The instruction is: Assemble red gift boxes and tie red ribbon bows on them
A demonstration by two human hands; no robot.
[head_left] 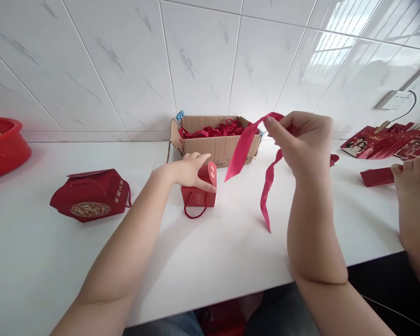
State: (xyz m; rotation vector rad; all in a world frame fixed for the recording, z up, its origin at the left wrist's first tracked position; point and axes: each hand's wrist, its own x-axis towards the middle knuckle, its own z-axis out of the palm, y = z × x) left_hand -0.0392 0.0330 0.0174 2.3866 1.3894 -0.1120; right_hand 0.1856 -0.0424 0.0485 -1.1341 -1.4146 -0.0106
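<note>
My left hand [195, 172] is wrapped over the top and back of a small red gift box [209, 198] with a cord handle hanging down its front. Its thumb lies along the near upper edge, and the far fingers are partly hidden. Raised to the right, my right hand [297, 135] pinches a red satin ribbon [243, 151] between thumb and fingers. One ribbon end slants down toward the box; another length hangs beneath the hand to the table. Left of my forearm, a larger red gift box [90, 196] with gold print rests on its side.
An open cardboard box [213, 147] full of red ribbons stands against the tiled wall. A red plastic basket [6, 149] is at the far left. Red printed cartons [367, 142] lie at right, where another person's hand [415, 179] holds a red piece [377, 177].
</note>
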